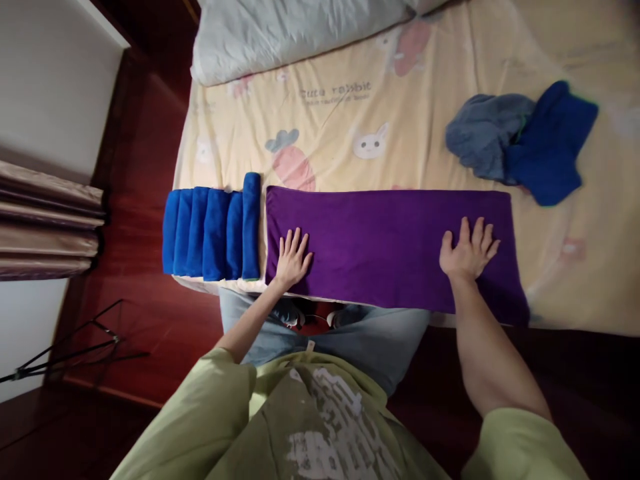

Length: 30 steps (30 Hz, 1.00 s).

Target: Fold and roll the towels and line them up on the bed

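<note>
A purple towel (370,247) lies spread out along the front edge of the bed. My left hand (293,259) rests on its left end, palm down with the fingers apart. Near the towel's right end, my right hand (469,250) presses flat with its fingers spread. Just left of the towel, several rolled blue towels (214,233) sit side by side in a row. The roll closest to the purple towel, a slimmer blue roll (251,227), reaches farther back than the others.
Crumpled grey-blue cloth (487,137) and a blue cloth (553,143) lie at the right on the rabbit-print bed sheet (335,147). A pale quilt (300,33) covers the back. Black tripod legs (100,340) and a curtain (50,220) are at the left.
</note>
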Motion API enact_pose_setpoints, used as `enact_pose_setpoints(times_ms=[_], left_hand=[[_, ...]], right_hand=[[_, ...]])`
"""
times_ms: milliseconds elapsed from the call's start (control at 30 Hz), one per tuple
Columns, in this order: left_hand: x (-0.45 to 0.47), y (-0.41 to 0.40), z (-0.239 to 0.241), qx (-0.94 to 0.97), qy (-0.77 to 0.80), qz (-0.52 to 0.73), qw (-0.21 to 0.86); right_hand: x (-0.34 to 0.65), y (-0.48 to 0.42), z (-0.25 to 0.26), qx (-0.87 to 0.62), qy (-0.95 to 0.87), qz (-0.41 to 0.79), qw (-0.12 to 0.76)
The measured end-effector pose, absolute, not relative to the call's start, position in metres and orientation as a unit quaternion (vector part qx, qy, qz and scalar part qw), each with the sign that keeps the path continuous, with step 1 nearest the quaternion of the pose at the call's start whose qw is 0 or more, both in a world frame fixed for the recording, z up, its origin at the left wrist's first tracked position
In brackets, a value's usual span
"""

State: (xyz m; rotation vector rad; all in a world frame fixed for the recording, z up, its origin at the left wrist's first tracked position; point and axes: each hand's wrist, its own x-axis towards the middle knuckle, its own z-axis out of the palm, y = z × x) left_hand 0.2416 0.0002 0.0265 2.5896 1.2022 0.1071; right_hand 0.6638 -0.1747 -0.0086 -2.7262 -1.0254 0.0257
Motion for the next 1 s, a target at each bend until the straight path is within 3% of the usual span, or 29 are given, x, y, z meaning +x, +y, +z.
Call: enact_pose_setpoints(times_ms=[733,1000], left_hand=[[0.194,-0.007,0.017,0.876,0.461,0.068,0.125],[0.169,-0.021,0.012,0.881,0.449,0.098,0.117]], right_hand=[[0.672,-0.173,0.000,-0.918,-0.376,0.032,0.120],[0.681,-0.246,0.000,-0.948,-0.309,0.005,0.081]])
